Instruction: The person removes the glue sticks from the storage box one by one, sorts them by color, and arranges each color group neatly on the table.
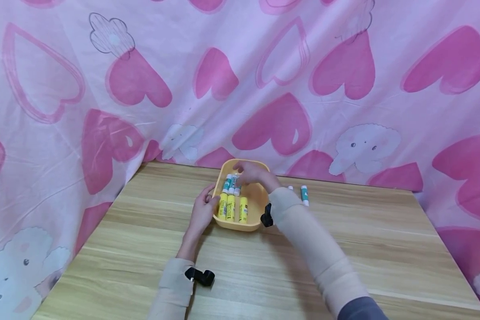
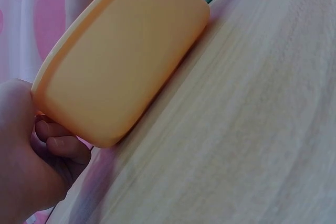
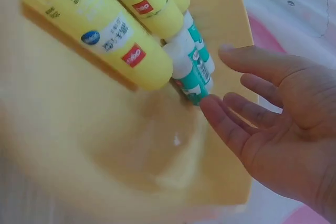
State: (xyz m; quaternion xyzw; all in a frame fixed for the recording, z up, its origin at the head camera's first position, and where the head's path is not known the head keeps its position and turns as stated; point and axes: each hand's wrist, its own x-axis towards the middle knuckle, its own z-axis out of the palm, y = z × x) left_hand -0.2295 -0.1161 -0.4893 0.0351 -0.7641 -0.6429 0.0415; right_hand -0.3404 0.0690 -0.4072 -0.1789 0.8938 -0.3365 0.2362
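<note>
A yellow-orange plastic basin sits on the wooden table. At its left side my left hand grips the rim, thumb on top and fingers curled against the outer wall. Several yellow glue sticks lie in the near half of the basin. Beyond them is a row of smaller green-and-white glue sticks. My right hand is over the far part of the basin. In the right wrist view its fingers are loosely spread, one fingertip right at the end of a green glue stick.
Right of the basin, a green-and-white glue stick lies on the table. A second one shows partly behind the right sleeve. A pink heart-patterned curtain hangs along the table's back edge.
</note>
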